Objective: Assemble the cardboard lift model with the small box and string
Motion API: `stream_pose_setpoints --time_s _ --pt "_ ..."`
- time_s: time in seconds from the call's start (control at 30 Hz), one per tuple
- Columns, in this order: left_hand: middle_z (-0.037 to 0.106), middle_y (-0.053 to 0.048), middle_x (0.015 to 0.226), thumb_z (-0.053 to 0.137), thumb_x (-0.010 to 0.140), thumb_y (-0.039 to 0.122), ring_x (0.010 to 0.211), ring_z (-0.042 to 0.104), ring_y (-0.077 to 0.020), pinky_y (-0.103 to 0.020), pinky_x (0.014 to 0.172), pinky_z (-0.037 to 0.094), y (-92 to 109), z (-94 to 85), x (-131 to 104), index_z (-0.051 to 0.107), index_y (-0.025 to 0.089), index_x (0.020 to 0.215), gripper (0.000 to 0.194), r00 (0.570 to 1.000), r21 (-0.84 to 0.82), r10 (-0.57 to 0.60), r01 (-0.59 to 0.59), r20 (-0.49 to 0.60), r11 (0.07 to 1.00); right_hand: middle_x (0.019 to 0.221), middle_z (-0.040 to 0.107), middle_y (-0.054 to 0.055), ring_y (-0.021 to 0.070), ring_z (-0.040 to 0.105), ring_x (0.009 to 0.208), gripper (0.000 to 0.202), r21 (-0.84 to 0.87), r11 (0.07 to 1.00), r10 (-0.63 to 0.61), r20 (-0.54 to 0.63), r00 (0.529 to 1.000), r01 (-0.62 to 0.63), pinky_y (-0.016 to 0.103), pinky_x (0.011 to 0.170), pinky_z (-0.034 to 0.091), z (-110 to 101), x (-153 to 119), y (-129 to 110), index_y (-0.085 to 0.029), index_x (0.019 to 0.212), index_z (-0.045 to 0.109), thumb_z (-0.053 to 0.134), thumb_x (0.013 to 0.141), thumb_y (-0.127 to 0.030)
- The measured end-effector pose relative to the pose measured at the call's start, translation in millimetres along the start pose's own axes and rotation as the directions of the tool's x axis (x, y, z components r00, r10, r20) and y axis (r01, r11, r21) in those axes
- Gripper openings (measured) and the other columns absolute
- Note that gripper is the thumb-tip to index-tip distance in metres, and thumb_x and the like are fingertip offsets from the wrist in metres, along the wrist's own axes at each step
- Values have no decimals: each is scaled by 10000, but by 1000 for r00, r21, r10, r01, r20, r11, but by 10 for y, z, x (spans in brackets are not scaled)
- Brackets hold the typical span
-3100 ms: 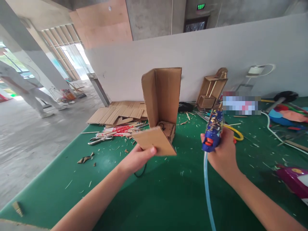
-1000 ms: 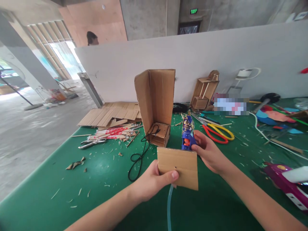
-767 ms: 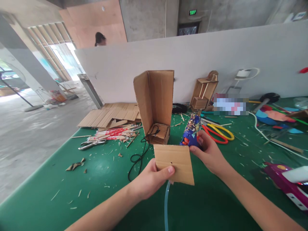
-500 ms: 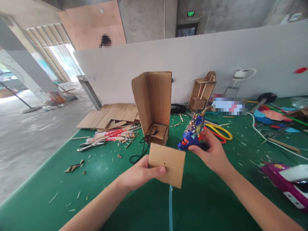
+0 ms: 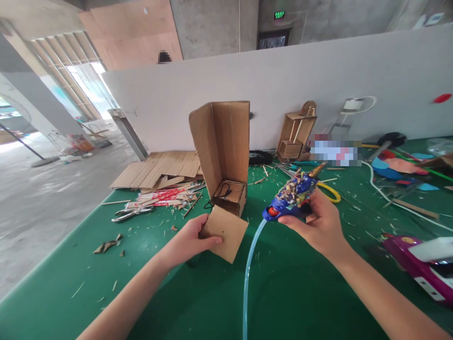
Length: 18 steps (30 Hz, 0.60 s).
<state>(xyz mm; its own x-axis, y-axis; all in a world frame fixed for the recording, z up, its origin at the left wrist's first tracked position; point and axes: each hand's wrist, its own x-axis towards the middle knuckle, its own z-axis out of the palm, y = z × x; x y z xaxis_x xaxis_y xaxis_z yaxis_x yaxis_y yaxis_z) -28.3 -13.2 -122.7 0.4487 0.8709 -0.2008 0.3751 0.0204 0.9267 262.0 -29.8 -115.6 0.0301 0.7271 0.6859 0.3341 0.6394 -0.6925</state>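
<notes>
Between thumb and fingers, my left hand (image 5: 189,241) pinches a small square cardboard piece (image 5: 228,231) with a tiny hole near its middle. My right hand (image 5: 320,219) grips a blue hot glue gun (image 5: 288,198), its nozzle pointing up and away to the right. Scraps and dried bits crust the gun's body. From its rear end a long translucent glue stick (image 5: 249,274) curves down out of view. Just behind the cardboard piece stands a tall open cardboard structure (image 5: 231,141) with a small box at its base and a black cord (image 5: 223,190).
Flat cardboard sheets (image 5: 159,167), wrapped sticks (image 5: 170,196) and scissors (image 5: 132,212) lie on the left of the green table (image 5: 141,283). A smaller cardboard model (image 5: 297,132) stands near the white partition (image 5: 170,104). A magenta appliance (image 5: 410,259) sits at right.
My left hand has moved slightly left and turned the cardboard piece. The glue gun has swung nozzle-outward to the right, away from the piece, and more of its glue stick shows.
</notes>
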Motion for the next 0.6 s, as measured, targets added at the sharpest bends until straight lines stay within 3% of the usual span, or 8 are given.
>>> stream_pose_setpoints --time_s 0.17,0.27,0.43,0.6 --pt "647 -20 901 645 762 367 818 607 -182 -251 640 469 26 80 -8 563 164 974 305 999 311 4 7 -37 950 852 583 -12 143 585 743 377 26 1000 1 29 1000 -1 243 625 521 -1 -22 7 -282 979 584 801 672 -267" --pt "619 -5 829 636 762 381 755 577 -166 -246 614 444 30 119 -16 553 171 913 271 998 384 34 -12 -53 923 846 576 -11 150 578 739 383 35 999 9 21 1000 -10 254 611 511 1 -42 14 -284 991 583 796 673 -275" --pt "625 -36 911 628 785 398 837 599 -187 -263 675 494 -15 149 -17 520 174 981 317 994 251 82 -62 -70 966 853 573 -7 162 562 740 377 60 998 21 26 999 -23 283 608 500 5 -66 18 -283 953 567 802 657 -269" --pt "608 -72 1075 527 879 367 968 594 -181 -285 802 515 -86 187 -5 443 187 1173 354 953 90 229 -215 -199 972 858 543 -2 168 546 753 359 67 997 26 25 999 -27 298 612 495 1 -72 14 -274 922 551 794 660 -239"
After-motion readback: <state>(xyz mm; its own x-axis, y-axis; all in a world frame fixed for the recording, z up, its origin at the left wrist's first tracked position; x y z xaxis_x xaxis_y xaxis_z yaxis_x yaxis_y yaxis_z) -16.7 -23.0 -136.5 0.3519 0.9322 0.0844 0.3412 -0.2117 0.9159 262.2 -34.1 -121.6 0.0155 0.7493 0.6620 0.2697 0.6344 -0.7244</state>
